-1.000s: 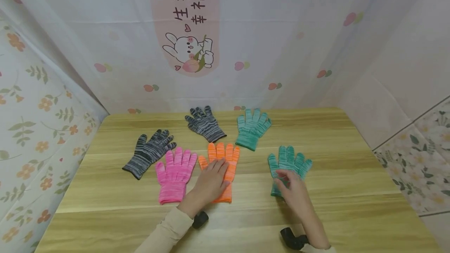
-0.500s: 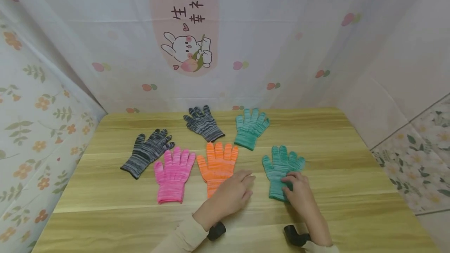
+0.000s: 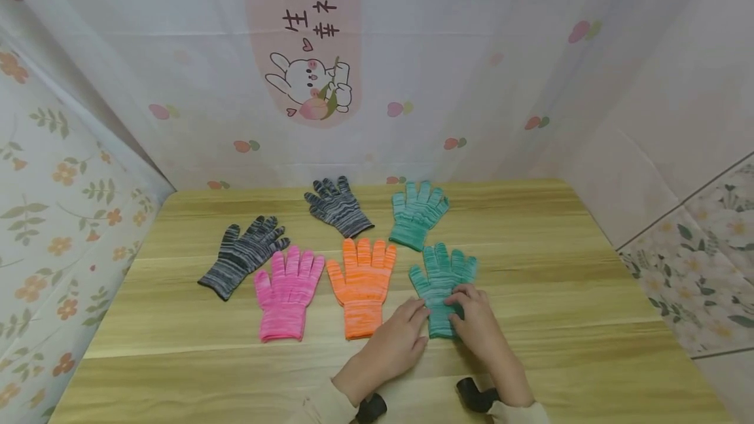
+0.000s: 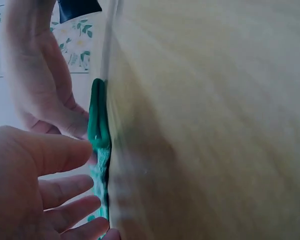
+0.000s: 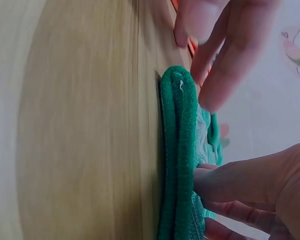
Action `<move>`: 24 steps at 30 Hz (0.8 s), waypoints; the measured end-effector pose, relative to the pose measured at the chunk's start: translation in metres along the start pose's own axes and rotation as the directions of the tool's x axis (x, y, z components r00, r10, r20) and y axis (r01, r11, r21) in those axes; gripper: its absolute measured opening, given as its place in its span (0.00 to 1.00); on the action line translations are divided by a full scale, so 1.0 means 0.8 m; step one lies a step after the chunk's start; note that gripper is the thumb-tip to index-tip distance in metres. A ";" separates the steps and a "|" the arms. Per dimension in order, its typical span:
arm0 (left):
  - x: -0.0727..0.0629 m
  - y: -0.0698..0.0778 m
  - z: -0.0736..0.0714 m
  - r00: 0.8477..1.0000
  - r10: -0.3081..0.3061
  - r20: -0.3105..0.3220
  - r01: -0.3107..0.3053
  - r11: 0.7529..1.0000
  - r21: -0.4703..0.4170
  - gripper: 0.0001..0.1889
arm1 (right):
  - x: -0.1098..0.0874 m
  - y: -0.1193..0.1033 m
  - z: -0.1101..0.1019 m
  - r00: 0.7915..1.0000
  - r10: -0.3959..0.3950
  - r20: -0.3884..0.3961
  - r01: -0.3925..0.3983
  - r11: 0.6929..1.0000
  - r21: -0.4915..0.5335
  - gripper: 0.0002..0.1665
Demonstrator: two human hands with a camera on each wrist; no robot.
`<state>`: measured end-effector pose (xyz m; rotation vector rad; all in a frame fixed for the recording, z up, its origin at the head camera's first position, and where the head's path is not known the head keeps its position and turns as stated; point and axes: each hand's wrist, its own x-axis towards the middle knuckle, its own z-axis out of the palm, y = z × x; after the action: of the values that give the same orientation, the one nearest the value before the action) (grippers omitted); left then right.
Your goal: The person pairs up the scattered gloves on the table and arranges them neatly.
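Note:
A green marled knit glove [image 3: 442,273] lies flat on the table, fingers pointing away. My right hand [image 3: 478,320] rests its fingertips and thumb on the right side of this glove; in the right wrist view the thumb [image 5: 235,180] touches the fabric near the rolled cuff [image 5: 180,150]. At the glove's lower left is my left hand [image 3: 396,340], its fingertips right at the glove's edge and its fingers loosely extended in the left wrist view. Just to the left lies an orange glove [image 3: 364,280], then a pink glove [image 3: 288,300], both flat.
Another green glove [image 3: 418,214] lies behind, near the table's back edge. Two dark grey striped gloves [image 3: 338,208] lie at the back and left. A printed curtain [image 3: 448,70] hangs behind the wooden table [image 3: 589,319]. Black wrist-worn pieces [image 3: 476,395] sit below my hands.
The front green glove has slid left toward the orange one, my right hand travelling with it. My left hand has left the orange glove and moved right to the green glove's edge.

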<state>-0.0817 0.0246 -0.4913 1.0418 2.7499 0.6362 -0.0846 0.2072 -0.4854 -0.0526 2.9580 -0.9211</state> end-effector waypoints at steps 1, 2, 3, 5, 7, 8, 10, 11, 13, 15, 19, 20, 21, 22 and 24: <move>0.000 0.000 0.002 1.000 -0.001 -0.011 0.001 1.000 0.009 0.23 | 0.001 -0.001 0.002 1.000 -0.008 -0.002 0.008 1.000 -0.002 0.09; 0.000 0.000 0.003 1.000 -0.005 -0.019 0.005 1.000 0.013 0.23 | 0.002 -0.002 0.003 1.000 -0.014 -0.005 0.014 1.000 -0.002 0.09; 0.000 -0.001 0.004 1.000 -0.011 -0.025 0.012 1.000 0.018 0.23 | 0.002 -0.003 0.005 1.000 -0.020 -0.007 0.020 1.000 -0.004 0.09; 0.000 -0.001 0.006 0.999 -0.024 -0.036 0.025 0.999 0.030 0.24 | 0.005 -0.003 0.007 0.999 -0.034 -0.015 0.034 0.999 -0.003 0.09; 0.000 -0.001 0.006 0.998 -0.035 -0.048 0.037 0.998 0.049 0.24 | 0.008 -0.003 0.008 0.999 -0.042 -0.018 0.042 0.999 0.002 0.10; 0.000 -0.001 0.006 0.998 -0.040 -0.055 0.043 0.997 0.056 0.24 | 0.009 -0.003 0.008 0.999 -0.048 -0.019 0.048 0.999 0.006 0.10; 0.001 -0.002 0.007 0.996 -0.047 -0.070 0.052 0.996 0.072 0.24 | 0.012 -0.003 0.009 0.998 -0.061 -0.020 0.061 0.998 0.011 0.10; 0.001 -0.002 0.007 0.996 -0.050 -0.079 0.057 0.995 0.078 0.24 | 0.013 -0.003 0.009 0.998 -0.064 -0.017 0.064 0.998 0.015 0.10; 0.002 -0.003 0.006 0.994 -0.057 -0.097 0.065 0.995 0.081 0.23 | 0.015 -0.004 0.009 0.998 -0.062 -0.006 0.062 0.998 0.020 0.10; 0.003 -0.004 0.006 0.992 -0.067 -0.106 0.076 0.994 0.077 0.23 | 0.016 -0.004 0.010 0.998 -0.061 0.005 0.061 0.998 0.019 0.10; 0.007 -0.005 0.004 0.992 -0.079 -0.095 0.086 0.993 0.079 0.22 | 0.017 -0.006 0.008 0.998 -0.059 0.021 0.059 0.998 0.001 0.10; 0.007 -0.005 0.004 0.993 -0.084 -0.087 0.091 0.993 0.079 0.22 | 0.018 -0.008 0.006 0.998 -0.059 0.026 0.059 0.998 -0.003 0.09; 0.008 -0.004 0.003 0.993 -0.085 -0.081 0.092 0.993 0.079 0.22 | 0.019 -0.010 0.005 0.998 -0.058 0.029 0.058 0.998 -0.008 0.09; 0.009 -0.004 0.002 0.993 -0.088 -0.074 0.093 0.992 0.080 0.22 | 0.021 -0.012 0.003 0.998 -0.055 0.032 0.055 0.998 -0.008 0.09; 0.011 -0.002 0.001 0.994 -0.090 -0.063 0.095 0.992 0.085 0.22 | 0.027 -0.019 0.000 0.998 -0.047 0.035 0.047 0.999 -0.008 0.08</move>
<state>-0.0889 0.0292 -0.4924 0.9195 2.8823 0.5454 -0.1056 0.1936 -0.4776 -0.1374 2.9413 -0.9024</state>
